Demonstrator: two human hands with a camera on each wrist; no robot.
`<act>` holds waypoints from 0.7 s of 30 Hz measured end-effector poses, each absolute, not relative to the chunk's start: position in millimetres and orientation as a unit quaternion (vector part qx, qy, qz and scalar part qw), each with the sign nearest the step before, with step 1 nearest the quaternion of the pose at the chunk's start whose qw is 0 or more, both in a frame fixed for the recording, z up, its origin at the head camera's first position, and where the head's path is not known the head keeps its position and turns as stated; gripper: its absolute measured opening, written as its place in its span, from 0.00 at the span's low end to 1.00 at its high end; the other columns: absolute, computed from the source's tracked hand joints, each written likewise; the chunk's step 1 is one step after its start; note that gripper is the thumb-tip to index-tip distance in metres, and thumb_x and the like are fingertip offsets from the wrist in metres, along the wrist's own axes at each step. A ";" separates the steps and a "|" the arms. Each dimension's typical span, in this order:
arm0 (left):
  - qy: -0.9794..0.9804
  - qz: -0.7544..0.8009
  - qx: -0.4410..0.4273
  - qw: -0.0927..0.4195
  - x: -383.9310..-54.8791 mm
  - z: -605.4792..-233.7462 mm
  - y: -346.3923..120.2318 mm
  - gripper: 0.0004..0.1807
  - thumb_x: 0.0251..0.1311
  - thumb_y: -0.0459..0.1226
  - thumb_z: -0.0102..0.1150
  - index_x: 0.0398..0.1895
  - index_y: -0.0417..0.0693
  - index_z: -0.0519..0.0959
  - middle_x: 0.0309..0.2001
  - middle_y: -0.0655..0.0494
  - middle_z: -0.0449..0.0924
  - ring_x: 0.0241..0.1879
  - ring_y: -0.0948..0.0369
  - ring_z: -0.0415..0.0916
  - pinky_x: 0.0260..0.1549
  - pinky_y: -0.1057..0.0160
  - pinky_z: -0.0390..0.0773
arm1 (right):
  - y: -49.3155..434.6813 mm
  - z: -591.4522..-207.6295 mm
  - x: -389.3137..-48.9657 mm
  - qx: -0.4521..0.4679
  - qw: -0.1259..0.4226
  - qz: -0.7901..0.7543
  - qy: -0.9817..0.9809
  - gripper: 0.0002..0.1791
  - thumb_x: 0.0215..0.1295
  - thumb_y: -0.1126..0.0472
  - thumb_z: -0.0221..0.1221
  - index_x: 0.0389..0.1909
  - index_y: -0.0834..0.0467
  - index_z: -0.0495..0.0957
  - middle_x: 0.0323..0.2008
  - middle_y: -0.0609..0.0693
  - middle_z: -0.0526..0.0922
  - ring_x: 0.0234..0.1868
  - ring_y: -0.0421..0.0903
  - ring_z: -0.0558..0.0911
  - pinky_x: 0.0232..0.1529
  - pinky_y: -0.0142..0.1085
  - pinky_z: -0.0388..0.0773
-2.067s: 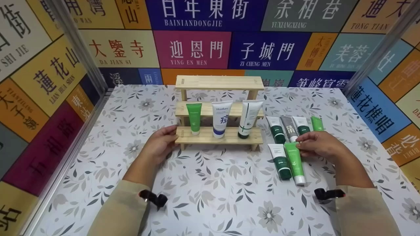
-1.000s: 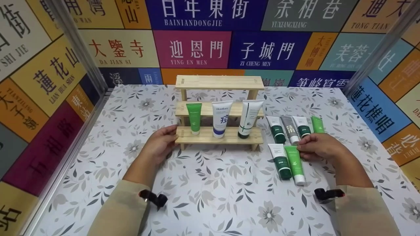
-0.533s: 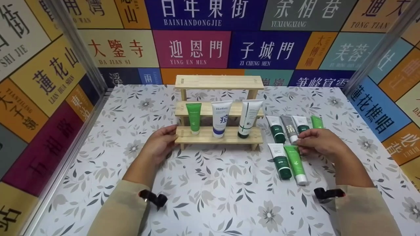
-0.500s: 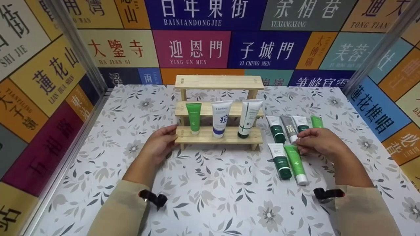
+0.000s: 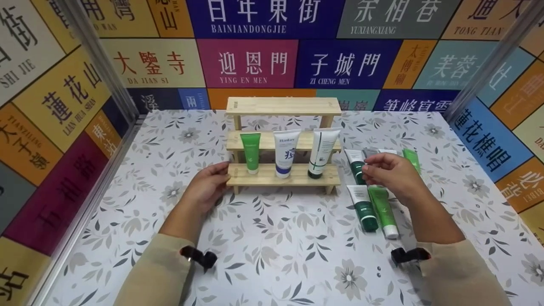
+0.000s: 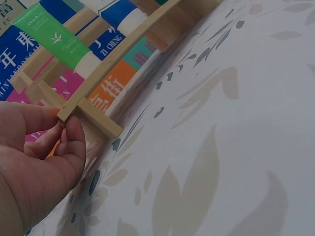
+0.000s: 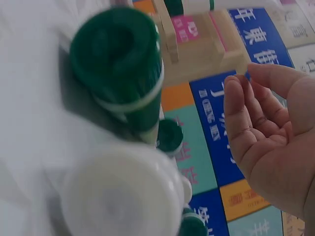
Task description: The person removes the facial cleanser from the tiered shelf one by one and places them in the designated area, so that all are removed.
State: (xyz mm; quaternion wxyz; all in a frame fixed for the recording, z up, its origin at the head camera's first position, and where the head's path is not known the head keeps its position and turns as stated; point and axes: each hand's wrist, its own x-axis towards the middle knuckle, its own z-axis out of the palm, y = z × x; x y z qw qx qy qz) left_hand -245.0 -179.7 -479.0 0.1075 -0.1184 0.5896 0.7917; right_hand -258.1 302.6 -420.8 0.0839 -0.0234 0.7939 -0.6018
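My left hand pinches the left end of the lowest step of a wooden three-tier display stand; the left wrist view shows thumb and fingers on the board's end. On that step stand a green tube, a white tube with a blue band and a white tube with a dark green cap. My right hand hovers over tubes lying to the right, fingers loosely bent and holding nothing. Below it lie a white and green tube and a green tube.
Behind the right hand lie another white and green tube, a partly hidden grey tube and a green tube. The table has a leafy cloth. Printed panels wall the back and sides.
My right hand has left the near green tube and moved left and slightly away, now covering part of the back row. That tube's cap end shifted slightly right. My left hand stays put.
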 end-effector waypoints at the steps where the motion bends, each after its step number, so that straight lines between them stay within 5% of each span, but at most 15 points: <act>1: 0.590 0.791 -0.119 0.109 -244.7 -478.8 -179.6 0.32 0.74 0.23 0.51 0.80 0.39 0.65 0.76 0.43 0.69 0.64 0.57 0.78 0.55 0.68 0.84 | 297.7 -420.2 -256.6 -0.032 0.077 -0.613 0.786 0.12 0.72 0.60 0.70 0.52 0.57 0.82 0.38 0.41 0.89 0.37 0.40 0.90 0.44 0.35 0.91; 6: 0.590 0.791 -0.121 0.108 -245.0 -479.1 -178.5 0.32 0.74 0.23 0.52 0.80 0.40 0.66 0.76 0.43 0.70 0.61 0.59 0.79 0.54 0.68 0.84 | 275.8 -417.8 -251.4 -0.071 0.050 -0.657 0.749 0.08 0.71 0.63 0.70 0.48 0.55 0.84 0.37 0.44 0.89 0.38 0.41 0.91 0.42 0.33 0.90; 21: 0.590 0.790 -0.127 0.110 -246.4 -479.7 -180.3 0.32 0.74 0.24 0.53 0.80 0.42 0.67 0.73 0.46 0.72 0.59 0.60 0.80 0.52 0.68 0.84 | 241.8 -401.8 -258.2 -0.084 0.013 -0.686 0.722 0.15 0.72 0.60 0.70 0.55 0.56 0.81 0.46 0.46 0.87 0.47 0.41 0.91 0.48 0.33 0.90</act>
